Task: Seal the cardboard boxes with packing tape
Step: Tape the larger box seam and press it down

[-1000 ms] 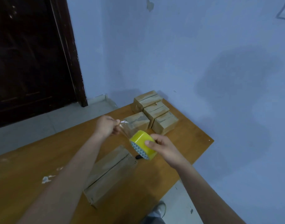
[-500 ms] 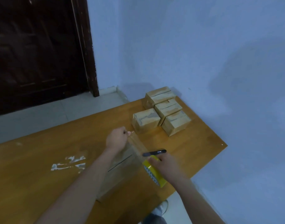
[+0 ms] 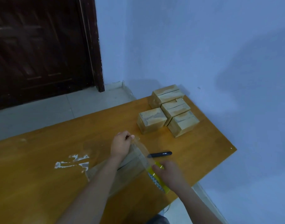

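A long cardboard box lies on the wooden table, partly hidden under my forearm. My left hand pinches the free end of a clear tape strip at the box's far end. My right hand grips the yellow tape roll at the box's near right side. The strip stretches between both hands over the box top. Several small cardboard boxes sit grouped at the table's far right.
A black utility knife lies on the table just right of the long box. White residue patches mark the tabletop at left. The blue wall runs along the right; a dark door stands beyond the table.
Both hands came down from mid-air to the long box. The tape strip has lengthened and now lies along the box top, with the roll low at the table's near right.
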`<action>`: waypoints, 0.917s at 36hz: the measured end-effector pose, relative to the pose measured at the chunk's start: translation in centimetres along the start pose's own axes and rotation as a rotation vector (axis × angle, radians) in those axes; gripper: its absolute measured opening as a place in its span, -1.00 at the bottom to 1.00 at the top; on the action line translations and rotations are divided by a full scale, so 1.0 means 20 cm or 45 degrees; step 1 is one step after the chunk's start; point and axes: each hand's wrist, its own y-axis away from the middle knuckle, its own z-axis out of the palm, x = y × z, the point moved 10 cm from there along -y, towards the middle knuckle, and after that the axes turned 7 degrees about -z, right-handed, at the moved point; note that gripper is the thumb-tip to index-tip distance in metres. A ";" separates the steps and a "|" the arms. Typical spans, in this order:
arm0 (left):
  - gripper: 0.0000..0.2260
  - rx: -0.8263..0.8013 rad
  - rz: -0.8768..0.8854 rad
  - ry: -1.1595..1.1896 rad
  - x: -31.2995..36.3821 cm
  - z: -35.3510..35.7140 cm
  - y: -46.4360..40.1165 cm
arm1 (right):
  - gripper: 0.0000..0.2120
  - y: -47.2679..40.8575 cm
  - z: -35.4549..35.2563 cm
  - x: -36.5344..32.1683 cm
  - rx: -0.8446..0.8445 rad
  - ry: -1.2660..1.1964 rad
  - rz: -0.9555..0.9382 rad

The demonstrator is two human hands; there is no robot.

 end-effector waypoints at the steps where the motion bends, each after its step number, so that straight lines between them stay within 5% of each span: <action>1: -0.77 0.001 -0.002 0.017 0.00 0.00 0.00 | -0.67 0.00 0.00 0.01 -0.003 -0.019 -0.001; 33: -0.80 0.006 -0.099 -0.013 -0.02 -0.01 -0.02 | -0.57 -0.06 0.03 -0.02 -0.026 0.037 -0.065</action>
